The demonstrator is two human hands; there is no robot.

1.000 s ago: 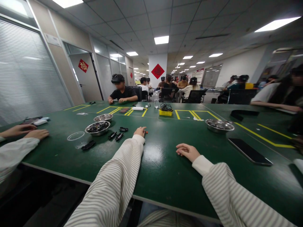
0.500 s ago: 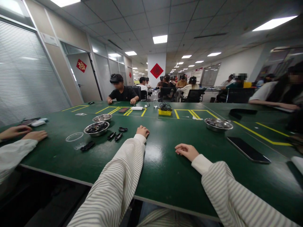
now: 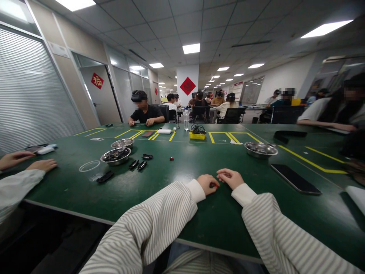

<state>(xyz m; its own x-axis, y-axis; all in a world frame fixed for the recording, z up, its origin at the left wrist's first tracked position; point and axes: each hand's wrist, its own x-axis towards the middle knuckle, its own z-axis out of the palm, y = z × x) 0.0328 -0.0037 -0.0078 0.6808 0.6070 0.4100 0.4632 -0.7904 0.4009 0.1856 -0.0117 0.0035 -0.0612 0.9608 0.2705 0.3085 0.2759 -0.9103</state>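
My left hand [image 3: 208, 184] is low over the green table in front of me. Its thumb and fingers pinch a small red piece [image 3: 217, 186], of which only a bit shows. Close by on the right is my right hand [image 3: 231, 178], its fingers bent and pressed together; whatever they may hold is hidden. The two hands nearly meet but are apart. Farther off, a small red and dark part [image 3: 171, 159] lies alone on the table. Several black plastic parts [image 3: 142, 165] lie to its left.
Black parts fill a steel bowl [image 3: 116, 156]; another bowl [image 3: 122, 143] stands behind it. A clear plastic cup [image 3: 94, 171] is nearby. On the right are a steel bowl [image 3: 260, 150] and a phone [image 3: 295, 179]. A co-worker's hands [image 3: 42, 165] rest at left.
My left hand has drawn back and right, from beyond the table's middle to beside my right hand, now with a red piece. The small red part on the table has come into view.
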